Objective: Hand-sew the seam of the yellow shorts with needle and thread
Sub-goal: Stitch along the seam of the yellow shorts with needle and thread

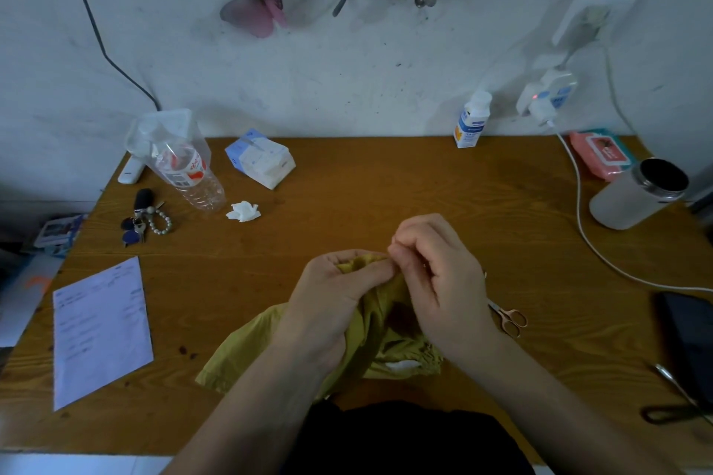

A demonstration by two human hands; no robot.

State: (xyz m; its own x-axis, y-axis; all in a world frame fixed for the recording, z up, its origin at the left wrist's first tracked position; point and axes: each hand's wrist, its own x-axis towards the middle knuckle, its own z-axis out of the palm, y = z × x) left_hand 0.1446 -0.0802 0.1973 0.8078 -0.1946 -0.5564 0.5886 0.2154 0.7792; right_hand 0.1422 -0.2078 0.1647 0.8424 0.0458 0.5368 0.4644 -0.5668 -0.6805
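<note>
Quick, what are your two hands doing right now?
Left hand: closed, gripping the bunched yellow shorts.
Right hand: closed, fingertips pinching the top edge of the yellow shorts.

Both hands meet over yellow shorts (370, 324) — left hand (332, 305) grips fabric, right hand (436, 274) pinches.

1. The right hand (436, 281) is pinching the raised fold of the yellow shorts (247, 355) with curled fingers, which are covering that spot; needle and thread are proving too small to make out.
2. The left hand (332, 305), gripping the cloth, and both forearms are hiding much of the shorts' middle.
3. The right wrist is covering the blades of the small scissors (511, 318); only the handles are showing.
4. The right edge is cutting off the dark phone (690, 335) and a black-handled tool (661, 370).
5. The print on the sheet of paper (101, 332) is blurring past reading.
</note>
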